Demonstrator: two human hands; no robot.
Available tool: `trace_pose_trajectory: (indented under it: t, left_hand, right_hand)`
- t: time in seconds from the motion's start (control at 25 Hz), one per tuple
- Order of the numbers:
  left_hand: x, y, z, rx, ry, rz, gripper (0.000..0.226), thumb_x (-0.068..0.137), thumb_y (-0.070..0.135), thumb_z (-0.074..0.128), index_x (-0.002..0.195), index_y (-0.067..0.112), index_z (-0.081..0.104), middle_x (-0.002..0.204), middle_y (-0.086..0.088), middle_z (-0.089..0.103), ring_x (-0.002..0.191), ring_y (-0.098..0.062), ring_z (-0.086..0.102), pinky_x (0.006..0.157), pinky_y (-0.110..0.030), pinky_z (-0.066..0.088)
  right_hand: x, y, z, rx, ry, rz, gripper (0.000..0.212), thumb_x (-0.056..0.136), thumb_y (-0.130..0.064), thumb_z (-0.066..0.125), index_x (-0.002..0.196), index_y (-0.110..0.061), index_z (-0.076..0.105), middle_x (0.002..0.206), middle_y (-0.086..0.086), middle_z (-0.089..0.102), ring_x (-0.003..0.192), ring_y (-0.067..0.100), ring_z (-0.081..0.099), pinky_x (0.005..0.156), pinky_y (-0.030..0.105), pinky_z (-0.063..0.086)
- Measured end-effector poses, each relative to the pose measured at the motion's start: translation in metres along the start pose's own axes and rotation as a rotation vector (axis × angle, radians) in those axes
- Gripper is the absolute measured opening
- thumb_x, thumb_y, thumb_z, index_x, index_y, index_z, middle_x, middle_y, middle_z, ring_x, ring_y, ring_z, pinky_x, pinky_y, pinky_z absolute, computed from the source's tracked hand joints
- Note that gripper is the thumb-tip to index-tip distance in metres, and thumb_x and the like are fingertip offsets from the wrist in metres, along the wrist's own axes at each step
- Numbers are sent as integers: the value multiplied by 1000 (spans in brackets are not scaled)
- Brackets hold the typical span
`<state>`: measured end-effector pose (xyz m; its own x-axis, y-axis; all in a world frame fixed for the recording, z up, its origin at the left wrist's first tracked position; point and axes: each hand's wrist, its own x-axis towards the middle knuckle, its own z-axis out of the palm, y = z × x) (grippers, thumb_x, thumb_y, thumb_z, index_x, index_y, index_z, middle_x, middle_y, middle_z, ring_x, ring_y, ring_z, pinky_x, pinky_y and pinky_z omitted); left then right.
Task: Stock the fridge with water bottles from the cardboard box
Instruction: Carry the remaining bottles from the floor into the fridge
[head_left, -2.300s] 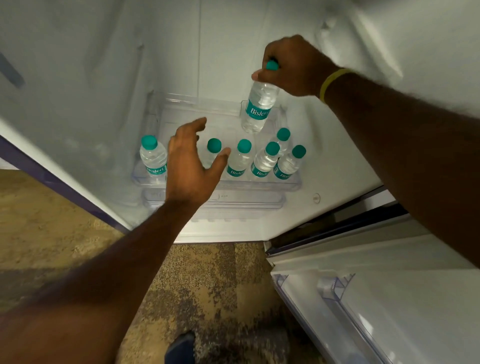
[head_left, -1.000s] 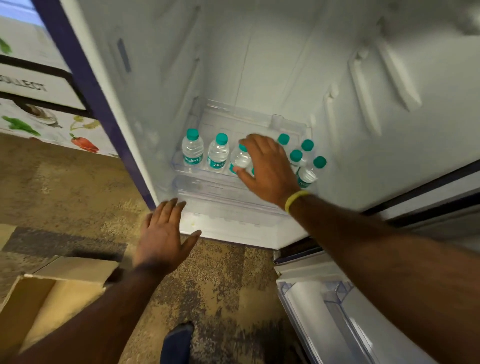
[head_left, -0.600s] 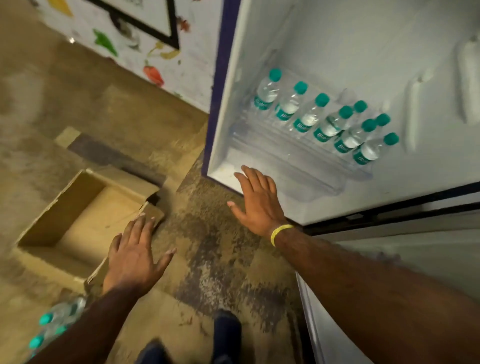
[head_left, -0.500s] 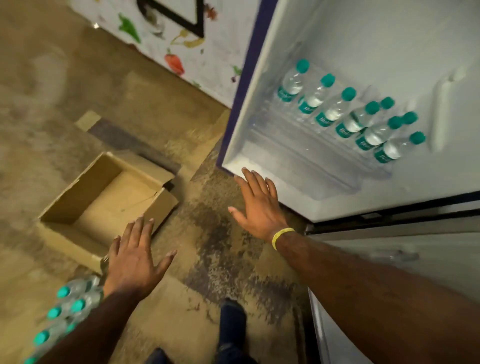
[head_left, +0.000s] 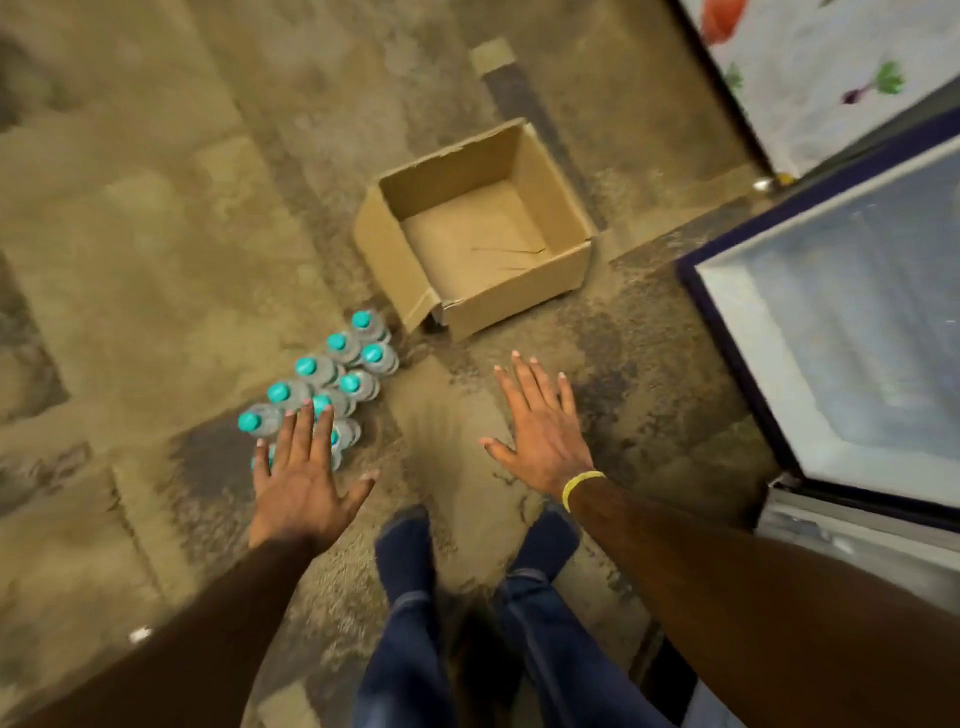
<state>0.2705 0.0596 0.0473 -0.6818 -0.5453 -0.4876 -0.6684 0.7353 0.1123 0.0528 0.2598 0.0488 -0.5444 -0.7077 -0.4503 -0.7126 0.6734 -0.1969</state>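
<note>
Both hands are out flat, fingers spread, holding nothing. Left hand (head_left: 304, 486) hangs over the near end of the water bottles (head_left: 332, 384), a cluster of green-capped ones standing on the floor (head_left: 130, 234) just left of the cardboard box (head_left: 475, 228); whether the fingers touch a cap, I cannot tell. Right hand (head_left: 540, 434), with a yellow wristband (head_left: 581, 486), hovers over bare floor below the box. That box sits open with nothing visible inside. Off to its right, the open fridge (head_left: 831, 332) shows its pale interior. Blue-trousered legs (head_left: 410, 613) stand below the box.
</note>
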Motion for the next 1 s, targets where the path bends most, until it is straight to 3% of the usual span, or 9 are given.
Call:
trace_pose_trajectory:
  t: [0.16, 0.24, 0.4, 0.52, 0.64, 0.8, 1.0]
  left_hand:
    - [-24, -45, 29, -41, 21, -100, 98, 82, 79, 18, 156, 16, 4, 164, -3, -2, 151, -21, -3, 119, -55, 8]
    - [-26, -57, 44, -66, 27, -128, 99, 82, 80, 16, 156, 16, 2, 164, -3, -6, 150, -21, -5, 119, -54, 6]
    - [-12, -77, 74, -118, 57, -176, 98, 84, 80, 21, 156, 16, 1, 164, -4, -6, 150, -22, -5, 119, -54, 5]
    - [-3, -84, 90, -170, 50, -243, 95, 85, 74, 39, 153, 12, 15, 159, -14, 16, 147, -30, 16, 116, -52, 19]
    - [6, -84, 104, -335, 73, -349, 76, 84, 57, 61, 138, 9, 37, 134, -16, 40, 122, -32, 46, 100, -47, 44]
    - [22, -74, 118, -459, 57, -398, 62, 87, 41, 67, 137, 16, 41, 134, -9, 46, 116, -27, 55, 95, -45, 49]
    - [41, -74, 126, -467, 46, -409, 44, 88, 27, 68, 127, 14, 52, 125, -9, 54, 107, -27, 59, 92, -42, 49]
  right_hand:
    - [21, -65, 32, -66, -61, -160, 88, 88, -63, 45, 156, -22, 8, 165, 5, 3, 151, 26, 3, 119, 48, 0]
    - [37, -85, 46, -77, -107, -216, 86, 89, -62, 47, 156, -21, 9, 164, 5, 9, 150, 26, 10, 119, 46, 9]
    - [74, -125, 66, -90, -165, -316, 76, 89, -54, 57, 149, -18, 28, 146, 6, 41, 131, 26, 39, 107, 42, 32]
    - [95, -156, 88, -30, -229, -353, 60, 89, -45, 62, 137, -18, 39, 131, 10, 56, 119, 29, 52, 97, 41, 43]
    - [106, -182, 113, -28, -281, -392, 56, 91, -39, 62, 137, -18, 38, 128, 12, 58, 115, 32, 57, 90, 42, 48]
    - [122, -195, 136, -100, -249, -430, 51, 93, -30, 60, 137, -17, 40, 127, 13, 59, 113, 35, 59, 88, 44, 50]
    - [141, -190, 141, -65, -214, -491, 35, 94, -25, 60, 124, -11, 50, 117, 16, 64, 105, 36, 61, 80, 39, 47]
